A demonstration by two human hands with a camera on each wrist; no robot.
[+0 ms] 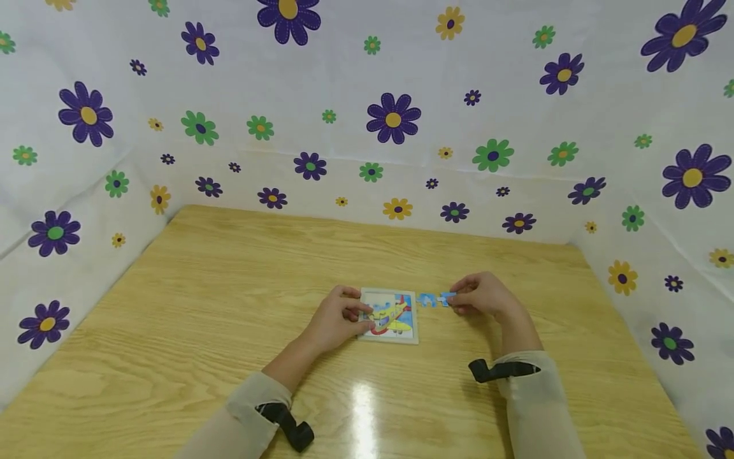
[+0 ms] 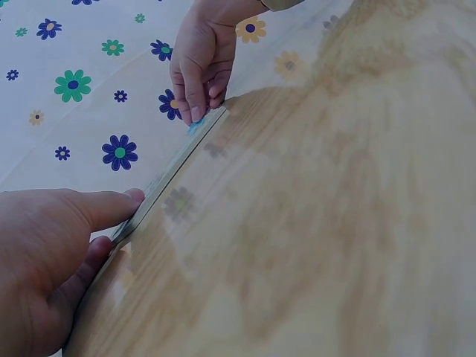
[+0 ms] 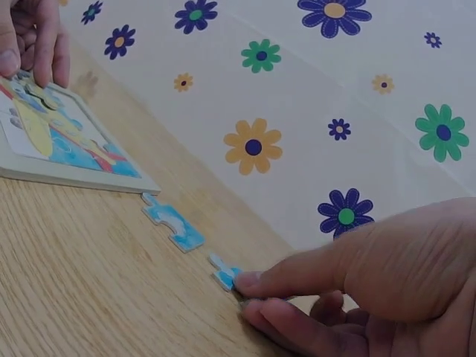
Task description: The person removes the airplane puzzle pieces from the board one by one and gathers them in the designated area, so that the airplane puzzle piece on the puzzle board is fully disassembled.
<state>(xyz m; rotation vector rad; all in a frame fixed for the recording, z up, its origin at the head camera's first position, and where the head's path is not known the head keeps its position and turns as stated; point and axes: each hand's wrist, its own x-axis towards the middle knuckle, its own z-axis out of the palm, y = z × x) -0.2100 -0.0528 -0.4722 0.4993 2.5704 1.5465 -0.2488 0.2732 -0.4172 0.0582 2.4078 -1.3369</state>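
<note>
A small jigsaw puzzle (image 1: 392, 338) in a pale frame lies flat on the table, showing a yellow and red plane on blue; its upper left part shows bare backing. My left hand (image 1: 339, 320) grips the frame's left side, thumb and fingers reaching over the picture. Just right of the frame lies a loose blue puzzle piece (image 3: 177, 226). Beyond it, my right hand (image 1: 483, 295) pinches another blue puzzle piece (image 3: 225, 274) at its right end, between thumb and fingers, at table level. The fingertips partly cover that piece.
The wood-grain table (image 1: 229, 287) extends around the puzzle on all sides. A white cloth (image 1: 344, 76) with printed flowers hangs along the back and both sides. Black straps with camera mounts (image 1: 294, 430) sit on both sleeves.
</note>
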